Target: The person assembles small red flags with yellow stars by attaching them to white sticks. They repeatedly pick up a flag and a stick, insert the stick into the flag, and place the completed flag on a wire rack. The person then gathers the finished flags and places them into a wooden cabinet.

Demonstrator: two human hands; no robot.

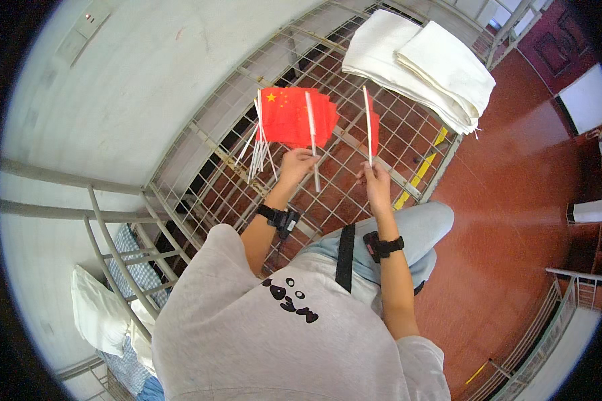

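Several small red flags (284, 120) with yellow stars lie in an overlapping pile on the wire mesh, their thin white sticks fanned out at the left. My left hand (299, 166) is closed in a pinch on a thicker-looking white stick (312, 134), which stands out in front of the pile's right part. Whether that stick carries its own flag I cannot tell. To the right, my right hand (376, 180) pinches the lower end of another white stick bearing a narrow-looking small red flag (374, 130), held upright and apart from the pile.
The metal mesh bed frame (341, 175) spreads under both hands. Folded white cloths (441, 60) lie on its far right part. A bed rail (124, 267) stands at left, beside a white pillow (100, 311). Reddish floor (495, 220) extends to the right.
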